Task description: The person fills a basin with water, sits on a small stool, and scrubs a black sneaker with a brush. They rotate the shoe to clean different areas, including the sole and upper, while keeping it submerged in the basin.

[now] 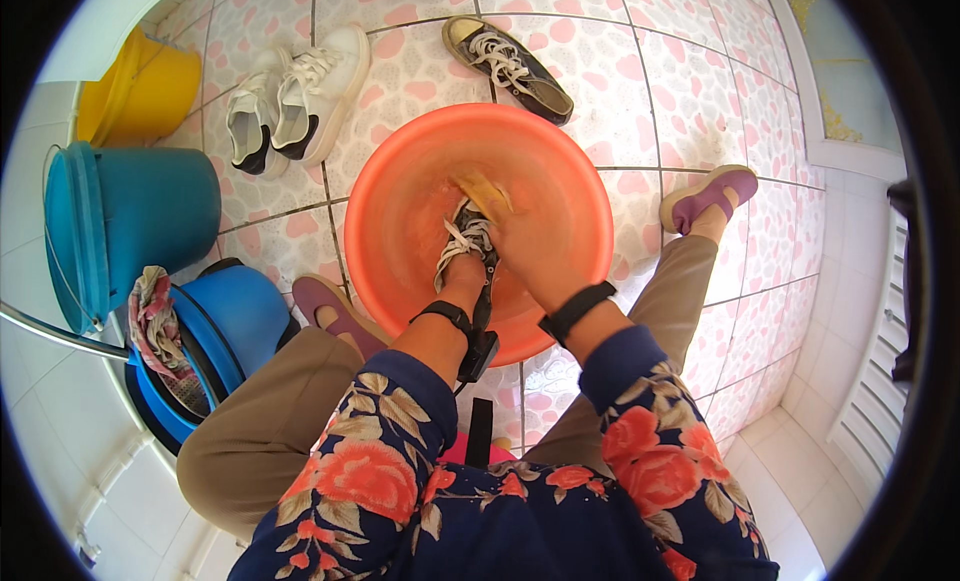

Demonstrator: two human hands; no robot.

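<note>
An orange plastic basin [375, 296] stands on the floor between my feet, with what looks like water in its bottom. Inside it is a black canvas sneaker [489, 260] with white laces. My left hand [465, 269] is pushed into the sneaker's opening and holds it; the fingers are hidden in the shoe. My right hand [521, 239] grips a flat yellow-brown object [484, 194], possibly a scrubbing brush, against the sneaker's toe end. Blur hides its exact kind. Both wrists wear black straps.
A matching black sneaker [517, 70] lies beyond the basin. To its left are white sneakers [319, 85]. Along the left wall stand a yellow bucket [161, 85], a teal bucket [157, 206] and a blue mop bucket [240, 318] with a cloth [154, 318]. Tiled floor [705, 115] extends right.
</note>
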